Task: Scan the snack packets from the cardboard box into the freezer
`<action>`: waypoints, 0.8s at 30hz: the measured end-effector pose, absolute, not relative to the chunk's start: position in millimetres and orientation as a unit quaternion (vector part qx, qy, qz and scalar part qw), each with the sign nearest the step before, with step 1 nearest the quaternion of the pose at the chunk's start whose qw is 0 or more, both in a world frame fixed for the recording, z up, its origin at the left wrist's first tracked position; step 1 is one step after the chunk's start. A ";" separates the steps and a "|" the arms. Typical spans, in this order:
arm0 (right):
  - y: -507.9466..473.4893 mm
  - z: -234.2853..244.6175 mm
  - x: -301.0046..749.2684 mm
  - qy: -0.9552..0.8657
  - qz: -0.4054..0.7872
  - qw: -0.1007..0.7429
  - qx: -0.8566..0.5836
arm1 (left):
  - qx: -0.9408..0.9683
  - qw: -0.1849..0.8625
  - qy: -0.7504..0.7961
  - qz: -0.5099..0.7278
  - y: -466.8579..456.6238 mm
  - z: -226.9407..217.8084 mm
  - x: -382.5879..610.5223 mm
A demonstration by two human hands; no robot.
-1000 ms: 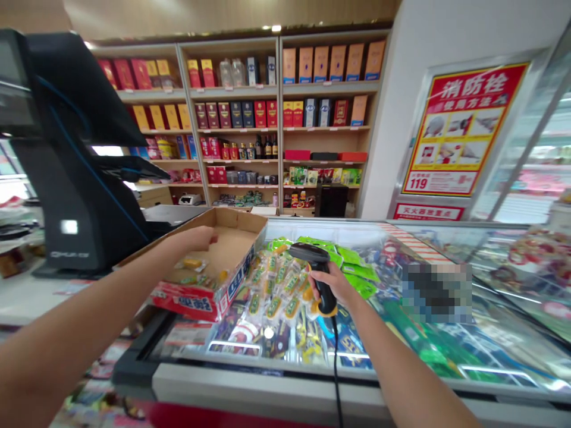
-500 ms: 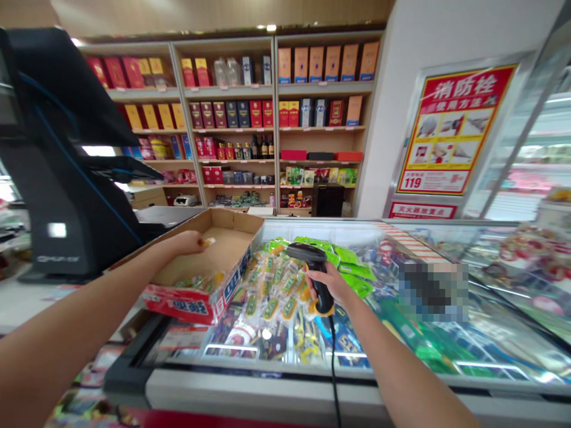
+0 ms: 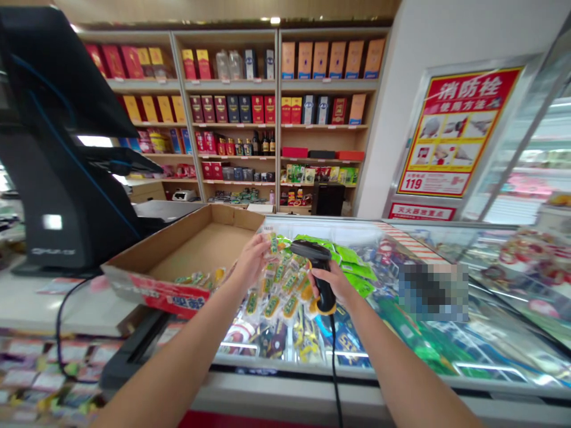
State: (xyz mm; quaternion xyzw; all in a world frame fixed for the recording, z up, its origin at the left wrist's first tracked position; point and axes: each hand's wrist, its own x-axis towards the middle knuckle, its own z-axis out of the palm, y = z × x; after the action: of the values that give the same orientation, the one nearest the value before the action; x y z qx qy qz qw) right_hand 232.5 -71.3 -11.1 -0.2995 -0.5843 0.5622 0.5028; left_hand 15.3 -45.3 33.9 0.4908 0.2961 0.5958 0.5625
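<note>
My right hand (image 3: 332, 282) is wrapped round the grip of a black barcode scanner (image 3: 314, 255), its cable running down over the front edge. Just left of the scanner's head, my left hand (image 3: 253, 257) pinches a small clear-wrapped snack (image 3: 273, 242) with a green and yellow label, held upright. Below both hands, several similar wrapped snacks (image 3: 271, 306) lie in rows on the glass top of a freezer. To the left stands an open cardboard box (image 3: 178, 261) with a few more snacks (image 3: 200, 279) in its near corner; my left forearm covers part of its right side.
Bright green packets (image 3: 357, 270) lie right of the snacks on the freezer's glass lid (image 3: 307, 226). A black checkout terminal (image 3: 57, 178) rises at the left. Shelves of boxed bottles (image 3: 234, 110) line the back wall, and a red fire-hydrant poster (image 3: 461, 131) hangs on the right.
My left hand has moved right, from over the cardboard box to beside the scanner's head, with a wrapped snack in its fingers. The scanner has stayed nearly in place.
</note>
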 end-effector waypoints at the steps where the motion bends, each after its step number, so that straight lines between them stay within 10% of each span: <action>1: -72.0 -10.7 232.7 -0.582 0.564 0.504 -0.300 | 0.499 0.551 0.296 0.600 -39.9 23.1 19.5; 24: -81.6 -6.5 229.4 -0.588 0.575 0.490 -0.289 | 0.629 0.435 0.304 0.568 -27.8 -12.5 16.5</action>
State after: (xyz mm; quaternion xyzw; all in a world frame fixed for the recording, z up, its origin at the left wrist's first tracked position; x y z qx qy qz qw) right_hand 229.4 -81.6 -6.5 -0.2892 -0.5877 0.5754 0.4897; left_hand 16.5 -27.8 -12.5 0.6292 0.3035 0.5678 0.4355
